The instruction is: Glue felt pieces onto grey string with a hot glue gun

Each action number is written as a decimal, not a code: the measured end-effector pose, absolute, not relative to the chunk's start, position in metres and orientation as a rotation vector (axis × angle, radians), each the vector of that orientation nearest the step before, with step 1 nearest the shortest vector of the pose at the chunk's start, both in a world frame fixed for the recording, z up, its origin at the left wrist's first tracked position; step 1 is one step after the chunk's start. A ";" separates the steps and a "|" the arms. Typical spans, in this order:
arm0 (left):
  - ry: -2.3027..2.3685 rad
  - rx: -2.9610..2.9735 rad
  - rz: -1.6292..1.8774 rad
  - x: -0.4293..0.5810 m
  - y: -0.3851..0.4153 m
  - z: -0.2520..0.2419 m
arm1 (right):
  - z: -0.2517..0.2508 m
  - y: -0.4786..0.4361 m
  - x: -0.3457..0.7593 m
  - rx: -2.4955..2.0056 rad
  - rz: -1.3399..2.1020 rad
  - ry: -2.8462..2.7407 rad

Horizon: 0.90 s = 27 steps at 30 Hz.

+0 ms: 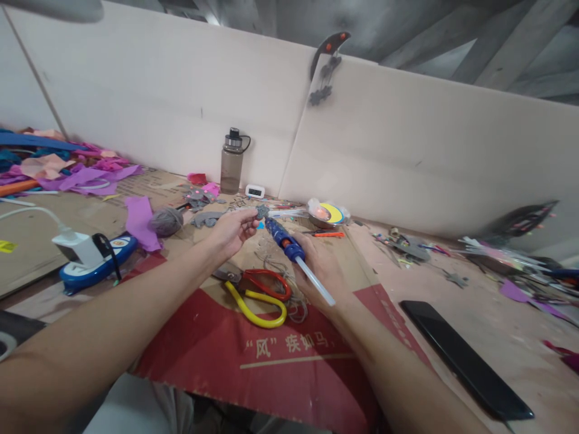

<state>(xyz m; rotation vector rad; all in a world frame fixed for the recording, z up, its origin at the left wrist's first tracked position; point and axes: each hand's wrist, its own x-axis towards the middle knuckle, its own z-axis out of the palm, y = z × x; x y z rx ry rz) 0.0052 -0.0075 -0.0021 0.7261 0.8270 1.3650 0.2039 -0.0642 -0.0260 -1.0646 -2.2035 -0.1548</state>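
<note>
My left hand pinches a small grey felt piece between thumb and fingers; its outline looks star-like but is too small to be sure. Wrapped round a blue glue gun is my right hand, the nozzle pointing up and left close to the grey piece. Whether nozzle and piece touch I cannot tell. A translucent glue stick juts from the gun's rear end. Below the hands lie scissors with one red and one yellow handle, next to a tangle of grey yarn.
A red-printed cardboard sheet covers the work area. A black phone lies right, a blue power strip and yarn ball left. Behind stand a bottle, small clock and metal bowl. Felt scraps heap far left.
</note>
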 end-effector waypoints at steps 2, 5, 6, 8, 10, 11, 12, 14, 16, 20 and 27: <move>0.832 0.718 1.358 0.005 -0.008 -0.002 | -0.026 -0.065 0.204 -1.091 -0.109 -2.170; 0.843 0.726 1.336 0.007 -0.010 -0.002 | -0.027 -0.065 0.204 -1.114 -0.071 -2.130; 0.844 0.733 1.331 0.008 -0.011 -0.001 | -0.027 -0.065 0.204 -1.113 -0.067 -2.122; 0.842 0.751 1.326 0.009 -0.013 -0.001 | -0.028 -0.064 0.203 -1.102 -0.074 -2.119; 0.834 0.771 1.329 0.010 -0.015 -0.001 | -0.028 -0.064 0.203 -1.087 -0.099 -2.124; 0.830 0.781 1.333 0.010 -0.015 0.000 | -0.029 -0.063 0.203 -1.080 -0.115 -2.126; 0.828 0.791 1.336 0.010 -0.016 0.000 | -0.029 -0.063 0.203 -1.075 -0.129 -2.130; 0.829 0.813 1.341 0.010 -0.017 0.000 | -0.030 -0.062 0.203 -1.071 -0.151 -2.137; 0.839 0.832 1.348 0.010 -0.017 0.000 | -0.031 -0.061 0.203 -1.072 -0.168 -2.149; 0.832 0.843 1.364 0.009 -0.015 -0.002 | -0.031 -0.061 0.204 -1.063 -0.214 -2.174; 0.839 0.749 1.360 0.008 -0.009 -0.005 | -0.031 -0.061 0.204 -1.020 -0.274 -2.199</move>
